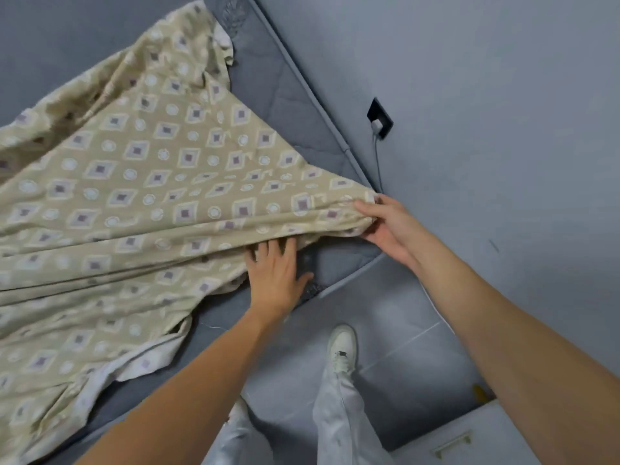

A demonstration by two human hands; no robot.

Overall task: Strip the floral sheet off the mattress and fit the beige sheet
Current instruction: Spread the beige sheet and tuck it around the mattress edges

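A beige sheet (161, 182) printed with diamonds and circles lies loose and creased over the grey mattress (288, 105). One corner of it is drawn toward the mattress corner by the wall. My right hand (385, 223) pinches that corner of the sheet, fingers closed on the fabric. My left hand (275, 273) lies flat near the mattress's front edge, fingertips tucked under the fold of the sheet, fingers spread. The floral sheet is not in view.
A grey wall (486, 95) runs along the mattress's far side, with a black socket and white charger (379, 120) whose cable hangs down. My legs and white shoe (342, 347) stand on the grey tiled floor. A white drawer front with a handle (453, 441) is at lower right.
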